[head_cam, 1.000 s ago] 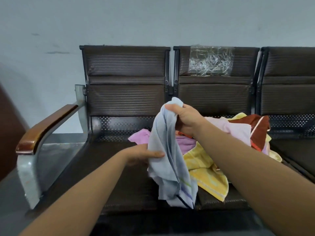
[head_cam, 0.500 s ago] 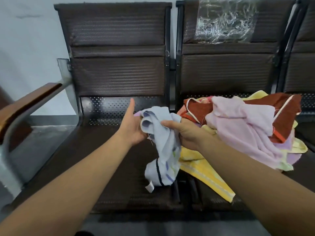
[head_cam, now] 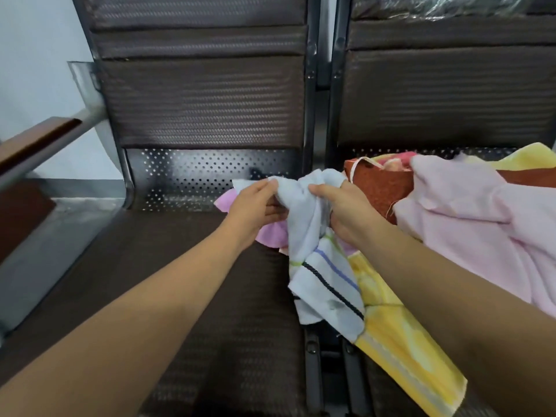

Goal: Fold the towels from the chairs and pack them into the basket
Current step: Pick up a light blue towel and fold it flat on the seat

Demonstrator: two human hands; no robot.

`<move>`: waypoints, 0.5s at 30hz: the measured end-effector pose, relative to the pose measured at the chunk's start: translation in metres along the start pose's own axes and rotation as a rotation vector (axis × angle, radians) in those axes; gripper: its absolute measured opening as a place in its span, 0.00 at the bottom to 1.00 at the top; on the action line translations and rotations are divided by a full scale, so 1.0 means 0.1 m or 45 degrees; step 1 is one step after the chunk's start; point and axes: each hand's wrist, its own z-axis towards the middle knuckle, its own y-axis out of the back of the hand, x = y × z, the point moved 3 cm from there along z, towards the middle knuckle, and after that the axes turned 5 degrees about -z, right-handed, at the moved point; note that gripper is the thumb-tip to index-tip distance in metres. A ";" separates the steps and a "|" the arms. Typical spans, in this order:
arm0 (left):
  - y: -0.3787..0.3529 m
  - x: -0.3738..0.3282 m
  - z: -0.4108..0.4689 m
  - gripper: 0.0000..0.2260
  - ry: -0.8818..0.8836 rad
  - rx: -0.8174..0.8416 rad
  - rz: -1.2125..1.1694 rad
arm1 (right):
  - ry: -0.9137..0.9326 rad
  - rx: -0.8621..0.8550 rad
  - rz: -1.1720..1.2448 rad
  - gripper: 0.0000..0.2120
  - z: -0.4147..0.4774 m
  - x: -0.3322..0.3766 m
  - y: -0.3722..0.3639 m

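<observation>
A light blue towel [head_cam: 322,275] with dark and coloured stripes hangs bunched between my hands above the gap between two seats. My left hand [head_cam: 255,206] pinches its upper edge on the left. My right hand [head_cam: 343,209] grips the bunched top on the right. Behind and to the right lies a pile of towels: a pale pink one [head_cam: 487,224], a rust-brown one [head_cam: 376,188], a yellow one [head_cam: 403,350] reaching toward the seat's front edge, and a magenta one [head_cam: 270,236] under my left hand. No basket is in view.
Dark brown chairs stand joined in a row; the left seat [head_cam: 168,296] lies below my left arm. A wooden armrest [head_cam: 33,139] on a metal frame borders it at far left. Crinkled clear plastic [head_cam: 451,4] covers the right chair's backrest top.
The view has moved closer and lower. My left hand, open beside the blue towel before, now pinches its upper edge, and both hands hold the towel nearer the backrests.
</observation>
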 end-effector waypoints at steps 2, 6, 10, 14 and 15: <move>0.03 -0.05 -0.02 0.14 0.041 0.101 -0.089 | -0.018 0.007 -0.006 0.21 0.03 0.01 -0.01; 0.23 -0.19 -0.07 0.08 -0.088 0.145 0.075 | -0.013 0.003 -0.083 0.34 -0.01 0.11 -0.05; 0.47 -0.46 -0.41 0.08 -0.198 0.039 0.150 | 0.053 -0.007 -0.121 0.21 -0.31 0.27 -0.07; 0.65 -0.85 -0.89 0.07 -0.277 -0.116 0.090 | 0.075 -0.076 -0.157 0.11 -0.70 0.52 -0.07; 0.71 -0.98 -1.01 0.06 -0.301 -0.173 0.041 | 0.111 -0.111 -0.220 0.11 -0.78 0.60 -0.06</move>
